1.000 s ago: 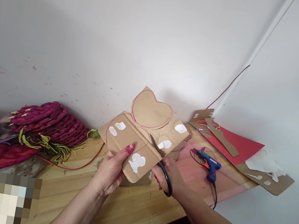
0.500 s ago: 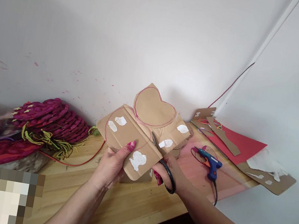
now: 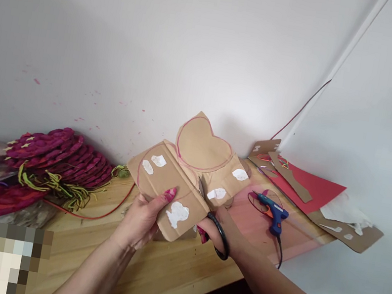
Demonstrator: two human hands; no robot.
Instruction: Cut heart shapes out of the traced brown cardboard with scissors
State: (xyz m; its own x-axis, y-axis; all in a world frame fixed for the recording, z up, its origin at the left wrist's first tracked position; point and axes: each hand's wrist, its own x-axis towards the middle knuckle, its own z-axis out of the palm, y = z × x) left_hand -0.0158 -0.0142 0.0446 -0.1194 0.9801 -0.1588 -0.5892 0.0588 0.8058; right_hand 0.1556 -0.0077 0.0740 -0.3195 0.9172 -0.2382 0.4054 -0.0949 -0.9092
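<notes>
My left hand (image 3: pixel 142 221) grips the near edge of a folded brown cardboard piece (image 3: pixel 183 175), thumb pressed on top. The cardboard carries pink heart outlines and white torn patches; one heart sticks up at the back. My right hand (image 3: pixel 222 226) is closed in the black handles of a pair of scissors (image 3: pixel 212 215). Their blades point up-left into the cardboard, near the pink line. Both hands hold the work above a wooden table (image 3: pixel 167 272).
A blue glue gun (image 3: pixel 272 211) with a black cord lies to the right, over a pink sheet. Red paper (image 3: pixel 312 189) and cardboard scraps (image 3: pixel 345 230) rest in the corner. A heap of purple woven material (image 3: pixel 54 158) with yellow-green strands lies at left. White walls stand close behind.
The cardboard and both hands have shifted only slightly; the scissors stay at the same cut along the pink line. The view has drifted a little.
</notes>
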